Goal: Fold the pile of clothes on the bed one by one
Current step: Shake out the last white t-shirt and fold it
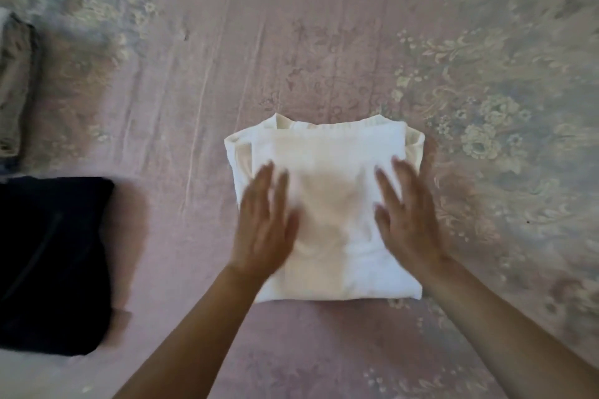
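Pink floral bedspread [324, 42] fills the scene. Nearest you, your left hand [264, 223] and right hand [406, 220] lie spread, fingers straight, flat on a soft white garment [327, 204] folded into a thick square at centre. Seemingly finished: a dark folded garment [53, 262] at nine o'clock, a beige one [14, 87] at ten. No unfolded pile shows.

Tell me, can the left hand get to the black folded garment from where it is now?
Probably yes: the left hand lies flat on the white garment, holding nothing, and only bare bedspread separates it from the black garment.
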Tool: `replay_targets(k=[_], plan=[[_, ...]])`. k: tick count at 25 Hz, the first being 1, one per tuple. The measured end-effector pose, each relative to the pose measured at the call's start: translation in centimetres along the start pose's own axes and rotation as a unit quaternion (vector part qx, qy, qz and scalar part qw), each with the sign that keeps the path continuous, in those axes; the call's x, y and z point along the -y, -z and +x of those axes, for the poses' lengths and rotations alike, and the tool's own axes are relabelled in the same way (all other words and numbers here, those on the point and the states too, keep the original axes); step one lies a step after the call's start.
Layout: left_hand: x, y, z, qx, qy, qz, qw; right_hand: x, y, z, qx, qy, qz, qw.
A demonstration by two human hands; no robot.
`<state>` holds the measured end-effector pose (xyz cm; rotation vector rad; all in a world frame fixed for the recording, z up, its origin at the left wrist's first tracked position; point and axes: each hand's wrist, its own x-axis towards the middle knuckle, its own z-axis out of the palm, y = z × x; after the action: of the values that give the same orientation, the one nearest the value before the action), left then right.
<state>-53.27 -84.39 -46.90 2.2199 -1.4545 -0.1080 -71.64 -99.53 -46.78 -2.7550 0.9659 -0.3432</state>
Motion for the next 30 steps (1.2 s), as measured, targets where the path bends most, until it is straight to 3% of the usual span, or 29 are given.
replay_targets(k=[2,5,11,14,16,18,20,22,23,24,25,27,29,30], plan=[[-1.1,0.1,-5.4,0.114,-0.155,0.028,0.981,0.8,0.4,-4.7,0.107,0.169,0.001,0.98],[0.4,0.7,-9.9,0.23,-0.221,0.084,0.944,-1.1,0.9,-9.7,0.238,0.281,-0.052,0.928],[3.0,1.5,-10.3,0.198,-0.259,0.149,0.934,-4.2,1.1,-10.6,0.216,0.271,-0.116,0.931],[2.0,2.0,-10.5,0.229,-0.206,0.198,0.931,-2.5,2.1,-11.0,0.196,0.227,-0.121,0.946],[1.2,3.3,-11.1,0.244,-0.22,0.185,0.926,-1.2,3.7,-11.7,0.209,0.21,-0.106,0.949],[0.7,4.9,-13.1,0.311,-0.238,0.148,0.908,0.3,5.6,-13.4,0.24,0.221,-0.098,0.94],[-0.5,7.7,-14.8,0.41,-0.18,0.077,0.891,1.9,8.1,-15.5,0.374,0.163,-0.025,0.913],[-1.9,10.7,-14.5,0.461,-0.093,-0.028,0.882,3.2,10.5,-15.8,0.507,0.088,0.069,0.855],[-1.8,11.5,-13.6,0.463,-0.039,-0.06,0.883,3.5,11.1,-14.7,0.534,0.043,0.124,0.835],[-1.4,11.8,-12.0,0.496,0.057,-0.104,0.86,3.5,11.7,-13.0,0.538,-0.013,0.174,0.825],[-0.9,12.1,-10.0,0.476,0.143,-0.166,0.852,2.9,11.6,-11.2,0.506,-0.084,0.227,0.828],[0.4,12.3,-6.6,0.333,0.301,-0.305,0.84,1.7,10.7,-7.4,0.362,-0.208,0.331,0.846],[1.3,11.4,-5.1,0.153,0.444,-0.456,0.756,1.6,9.5,-4.9,0.186,-0.358,0.445,0.8],[1.4,10.4,-5.3,0.104,0.486,-0.495,0.713,1.8,8.8,-4.4,0.132,-0.414,0.47,0.768]])
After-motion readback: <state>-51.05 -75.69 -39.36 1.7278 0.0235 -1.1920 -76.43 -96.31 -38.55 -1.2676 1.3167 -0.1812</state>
